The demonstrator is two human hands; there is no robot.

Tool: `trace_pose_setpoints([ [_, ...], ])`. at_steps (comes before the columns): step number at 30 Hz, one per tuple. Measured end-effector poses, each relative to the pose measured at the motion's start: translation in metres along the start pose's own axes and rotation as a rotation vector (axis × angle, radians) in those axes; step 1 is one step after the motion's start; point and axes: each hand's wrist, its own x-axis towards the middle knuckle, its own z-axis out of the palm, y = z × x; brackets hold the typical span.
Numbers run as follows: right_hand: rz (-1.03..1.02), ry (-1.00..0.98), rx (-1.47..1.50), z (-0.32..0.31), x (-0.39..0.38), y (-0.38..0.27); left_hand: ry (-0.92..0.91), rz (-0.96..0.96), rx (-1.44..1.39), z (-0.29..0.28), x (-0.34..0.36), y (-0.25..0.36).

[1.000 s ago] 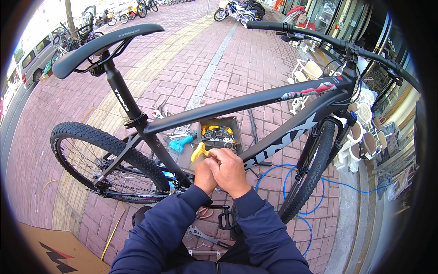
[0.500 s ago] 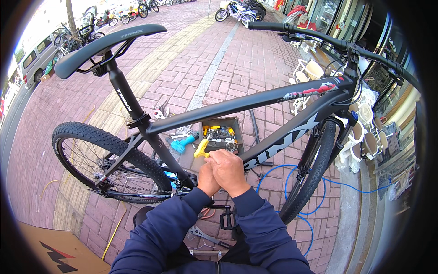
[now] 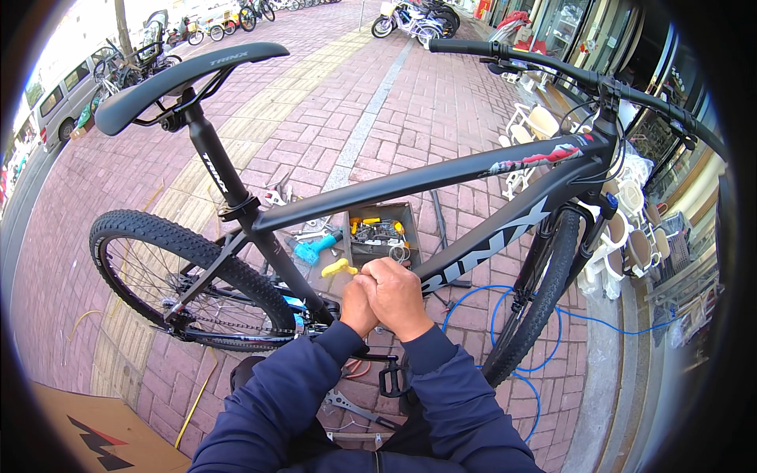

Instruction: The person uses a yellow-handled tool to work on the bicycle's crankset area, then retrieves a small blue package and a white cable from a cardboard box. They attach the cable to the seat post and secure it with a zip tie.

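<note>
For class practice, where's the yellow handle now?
The yellow handle is left of centre in the head view, between the hands and the turquoise tool.

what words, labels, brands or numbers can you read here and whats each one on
Locations only; I won't copy wording or brands:
Saddle: grey lettering, legible
Seat post: white lettering, legible
Down tube: large pale lettering, partly hidden behind the right hand
Cardboard box: black-and-red emblem, no words visible
Rear tyre: any print too small to read
Yellow tool: no lettering legible
</note>
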Motion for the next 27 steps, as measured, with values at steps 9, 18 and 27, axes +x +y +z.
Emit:
trace_pose_setpoints([
  [9, 0.021, -0.016, -0.034, 0.0014, -0.0001, 0.0011, -0.008, -0.044, -0.047, 0.0065, -0.0037, -0.0050],
  [18, 0.042, -0.065, -0.017, -0.0031, 0.0001, -0.0018, -0.039, -0.074, -0.090, 0.0025, -0.0037, -0.0011],
  [27, -0.004, -0.027, -0.046, 0.0027, -0.0014, 0.0048, 0.012, -0.022, -0.131, 0.0077, -0.0054, -0.0074],
])
